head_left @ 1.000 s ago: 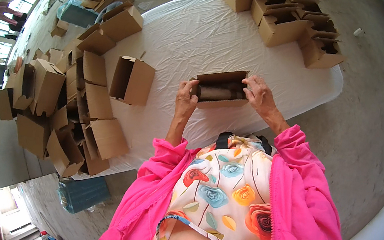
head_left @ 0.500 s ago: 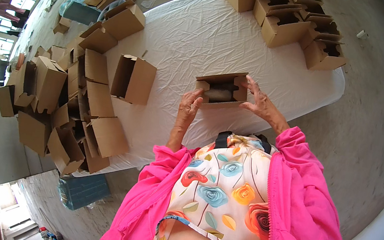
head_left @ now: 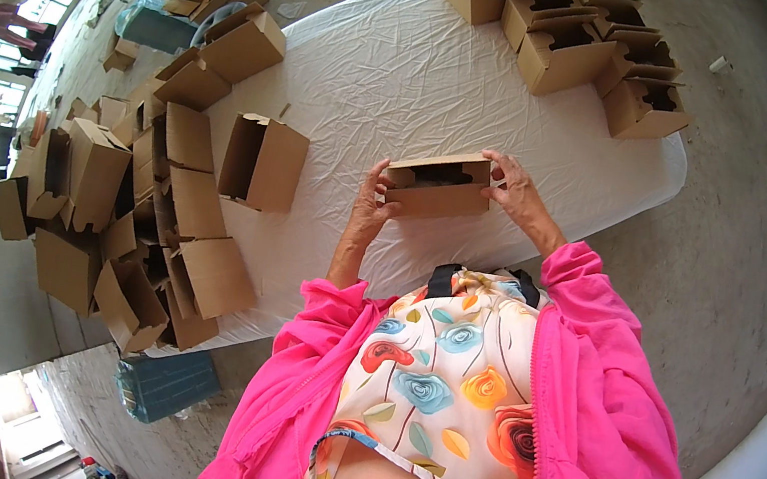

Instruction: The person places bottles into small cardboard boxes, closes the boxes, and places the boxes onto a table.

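A small brown cardboard box (head_left: 441, 201) is held between my two hands over the near part of the white-covered table (head_left: 372, 65). Its long side faces me, and the dark inside shows through a narrow opening along the top. At the box's left end, my left hand (head_left: 370, 205) grips with curled fingers and thumb. My right hand (head_left: 516, 194) has hold of the right end, fingers at the top corner. Left of my hands, an open cardboard box (head_left: 279, 169) stands alone on the cover.
Many cardboard boxes (head_left: 198, 198) lie in a loose heap along the table's left side. Rows of open-topped boxes (head_left: 563, 62) stand at the far right. On the floor below the left edge sits a blue-green wrapped bundle (head_left: 166, 384).
Both hands have turned the box, so its long side shows more and its inside less. My left fingers have moved up around its left end.
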`<state>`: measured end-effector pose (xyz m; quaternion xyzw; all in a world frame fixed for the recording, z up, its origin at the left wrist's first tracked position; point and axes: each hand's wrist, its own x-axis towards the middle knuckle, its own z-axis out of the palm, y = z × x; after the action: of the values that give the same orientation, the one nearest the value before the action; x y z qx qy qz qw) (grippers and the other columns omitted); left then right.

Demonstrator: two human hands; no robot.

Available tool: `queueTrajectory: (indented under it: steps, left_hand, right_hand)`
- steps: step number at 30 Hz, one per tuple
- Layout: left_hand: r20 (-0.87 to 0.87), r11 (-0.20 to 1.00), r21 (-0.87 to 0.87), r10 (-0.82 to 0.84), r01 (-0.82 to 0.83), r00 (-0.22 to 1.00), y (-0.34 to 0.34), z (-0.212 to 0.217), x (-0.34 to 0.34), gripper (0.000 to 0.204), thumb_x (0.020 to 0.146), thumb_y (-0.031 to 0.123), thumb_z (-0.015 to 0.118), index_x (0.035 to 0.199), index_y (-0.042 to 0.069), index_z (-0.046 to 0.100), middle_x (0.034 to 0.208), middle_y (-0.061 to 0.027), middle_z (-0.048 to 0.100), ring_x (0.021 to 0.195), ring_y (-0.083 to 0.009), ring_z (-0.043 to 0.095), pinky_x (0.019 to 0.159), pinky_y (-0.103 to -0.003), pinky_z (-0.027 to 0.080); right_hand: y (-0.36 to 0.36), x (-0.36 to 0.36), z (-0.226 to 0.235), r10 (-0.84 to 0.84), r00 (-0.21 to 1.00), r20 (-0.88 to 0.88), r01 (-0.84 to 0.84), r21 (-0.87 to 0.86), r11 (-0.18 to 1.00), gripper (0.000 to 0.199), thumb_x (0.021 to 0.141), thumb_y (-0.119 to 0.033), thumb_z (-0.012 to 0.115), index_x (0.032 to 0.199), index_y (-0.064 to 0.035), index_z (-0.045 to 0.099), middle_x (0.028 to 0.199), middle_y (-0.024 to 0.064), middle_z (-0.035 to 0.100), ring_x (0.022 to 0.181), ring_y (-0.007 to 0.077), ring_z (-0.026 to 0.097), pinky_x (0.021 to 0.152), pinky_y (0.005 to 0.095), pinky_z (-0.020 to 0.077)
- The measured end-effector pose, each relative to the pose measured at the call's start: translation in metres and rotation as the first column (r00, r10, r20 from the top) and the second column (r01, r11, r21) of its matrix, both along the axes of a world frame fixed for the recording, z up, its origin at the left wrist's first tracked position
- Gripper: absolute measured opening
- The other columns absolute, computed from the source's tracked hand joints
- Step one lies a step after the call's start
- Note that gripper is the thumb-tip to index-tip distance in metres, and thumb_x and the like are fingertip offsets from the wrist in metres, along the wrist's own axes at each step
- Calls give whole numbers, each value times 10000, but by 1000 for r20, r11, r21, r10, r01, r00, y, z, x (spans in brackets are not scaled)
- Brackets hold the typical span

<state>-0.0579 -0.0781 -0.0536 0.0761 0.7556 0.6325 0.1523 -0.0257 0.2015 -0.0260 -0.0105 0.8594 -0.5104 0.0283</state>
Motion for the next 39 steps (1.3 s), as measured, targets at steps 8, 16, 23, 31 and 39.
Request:
queueTrajectory:
  steps: [8, 16, 23, 31, 39]
  left_hand:
    - [-15, 999, -36, -16, 15, 1000, 1, -2, -5, 632, 633, -59, 614, 1190, 187, 445, 1035, -24, 416, 881, -129, 445, 736, -273, 436]
    - [254, 957, 234, 108, -170, 961, 24, 0, 2, 309, 794, -21, 472, 1064, 121, 417, 1075, -26, 434, 992, -141, 451, 827, -277, 383]
    - [345, 943, 306, 18, -130, 938, 89, 17, 1, 421, 769, -48, 441, 1155, 108, 383, 1179, -48, 369, 1055, -166, 433, 877, -292, 386]
    - [325, 884, 468, -161, -11, 932, 227, 7, -31, 511, 732, -41, 417, 1219, 86, 329, 1074, -72, 459, 873, -132, 476, 720, -247, 407]
    - [207, 875, 462, -268, 147, 941, 312, 2, -79, 640, 741, 3, 433, 1338, 53, 208, 1103, -78, 471, 841, -118, 440, 710, -225, 361]
  right_hand:
    - [3, 6, -32, 107, 993, -41, -107, 9, 994, 688, 750, -52, 609, 1340, -241, 310, 1029, 112, 502, 811, 217, 492, 743, 286, 445]
    - [-18, 17, -26, -10, 978, 210, 98, -413, 905, 578, 841, -55, 415, 1372, -176, 221, 1388, 127, 259, 1223, 262, 325, 992, 287, 291]
    - [29, 18, -27, -215, 976, 34, 216, -279, 936, 565, 810, 3, 447, 1340, -100, 282, 1369, 120, 306, 1273, 243, 277, 1038, 300, 227]
    - [156, -22, 15, -379, 924, -58, 380, 15, 925, 574, 766, 48, 494, 1300, -102, 352, 1300, 144, 395, 1194, 300, 381, 990, 321, 322]
    - [224, -62, -2, -453, 861, -231, 497, 196, 845, 694, 735, 96, 483, 1352, -94, 227, 1356, 187, 282, 1242, 341, 292, 1008, 356, 289]
